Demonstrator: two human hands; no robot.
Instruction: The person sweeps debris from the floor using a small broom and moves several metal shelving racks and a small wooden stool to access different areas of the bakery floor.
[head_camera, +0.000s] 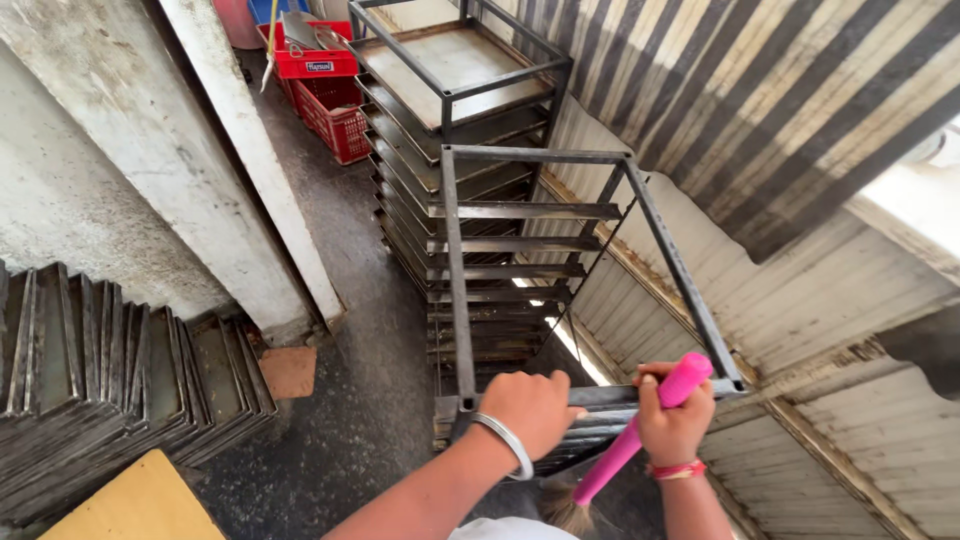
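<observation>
Head view: my left hand (535, 405) is closed over the near top bar of the empty metal rack (545, 260), fingers wrapped on the steel. My right hand (675, 425) is fisted around the pink handle of a broom (630, 445); the handle slants down to the left, and the bristle end sits low between my arms, just off the floor (340, 400). The rack stands right in front of me, against the corrugated wall (800, 300). A second rack (450, 90), loaded with trays, stands behind it. Stacked trays (110, 370) lean at my left; red crates (330, 95) sit far back. Judgement: hold the rack steady with the left grip, keep the broom clear of the rails, and move slowly so that nothing tips.
</observation>
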